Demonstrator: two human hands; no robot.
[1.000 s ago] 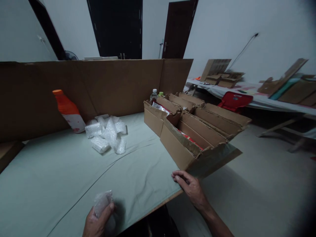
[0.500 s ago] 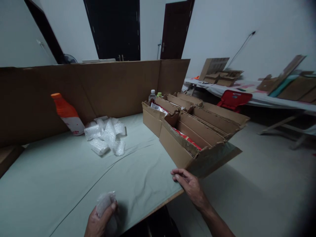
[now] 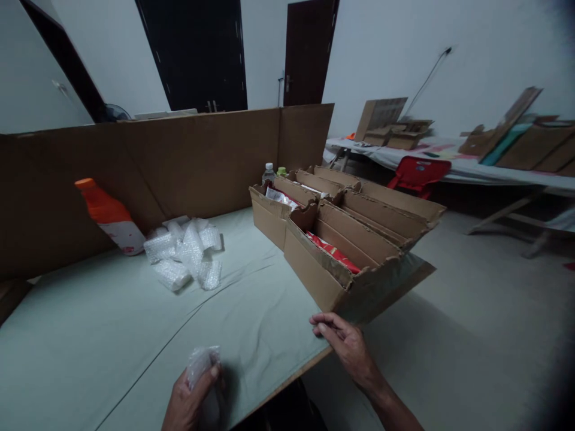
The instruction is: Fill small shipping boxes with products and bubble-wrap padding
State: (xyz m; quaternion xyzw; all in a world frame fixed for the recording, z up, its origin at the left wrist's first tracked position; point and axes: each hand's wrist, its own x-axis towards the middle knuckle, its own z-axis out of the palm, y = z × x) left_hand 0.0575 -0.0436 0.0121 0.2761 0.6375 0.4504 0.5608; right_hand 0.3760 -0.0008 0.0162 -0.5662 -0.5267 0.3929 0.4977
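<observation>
My left hand (image 3: 191, 395) is closed around a piece of bubble wrap (image 3: 204, 362) over the near part of the table. Its lower end is partly hidden by the hand and the frame edge. At the table's front right edge rests my right hand (image 3: 344, 341), fingers loosely extended and nothing visible in them. Just beyond it stands a cardboard divider box (image 3: 309, 275) with several open compartments. A red packet (image 3: 332, 251) lies in the nearest compartment. Farther back on the table is a heap of bubble wrap pieces (image 3: 191, 248).
An orange and white bottle (image 3: 112, 218) leans against the tall cardboard panel (image 3: 206, 143) at the back. Clear and green-capped bottles (image 3: 268, 173) stand in the far compartments. To the right are a red chair (image 3: 420, 173) and another table holding cardboard boxes (image 3: 402, 140).
The view has turned slightly right, so the background sits farther left. My left hand, still holding the bubble wrap, has shifted a little right. The right hand stays nearly in place.
</observation>
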